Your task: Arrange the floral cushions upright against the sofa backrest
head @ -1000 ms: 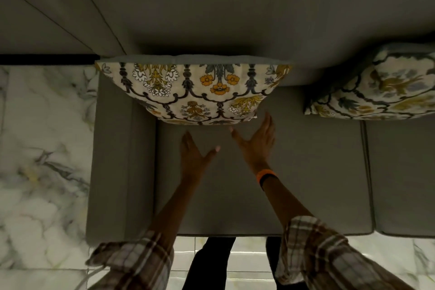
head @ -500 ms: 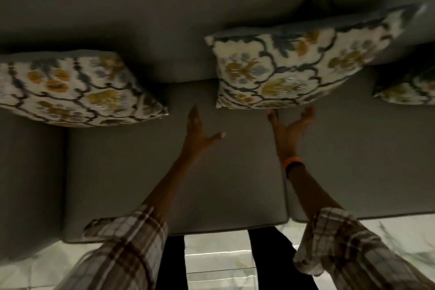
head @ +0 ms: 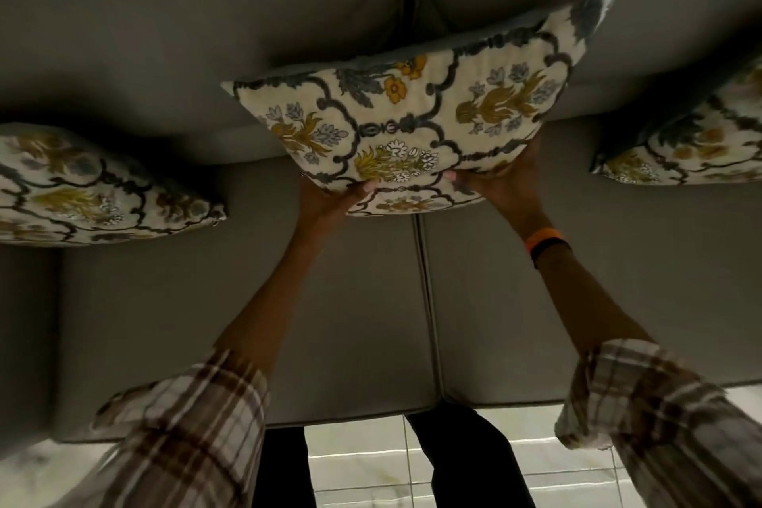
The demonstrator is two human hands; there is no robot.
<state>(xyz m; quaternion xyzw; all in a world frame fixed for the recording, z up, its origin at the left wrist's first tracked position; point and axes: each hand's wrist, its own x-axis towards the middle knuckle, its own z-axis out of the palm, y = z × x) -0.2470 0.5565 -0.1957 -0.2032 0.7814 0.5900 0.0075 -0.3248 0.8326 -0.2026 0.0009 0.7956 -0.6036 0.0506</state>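
A cream floral cushion [head: 412,120] with yellow flowers and dark scrollwork leans against the grey sofa backrest [head: 206,33], tilted with its right corner higher. My left hand [head: 330,198] grips its lower edge at the left, thumb on the front face. My right hand [head: 501,177], with an orange wristband, holds the lower edge at the right. A second floral cushion [head: 86,190] rests against the backrest at the far left. A third floral cushion [head: 697,144] sits at the right edge, partly cut off.
The grey seat cushions [head: 577,301] meet at a seam below the held cushion. A sofa armrest [head: 24,342] rises at the left. Pale marble tiles [head: 363,462] and my dark trouser legs show along the bottom.
My view has shifted right along the sofa. Both hands, open below the middle cushion half a second ago, now grip its lower edge.
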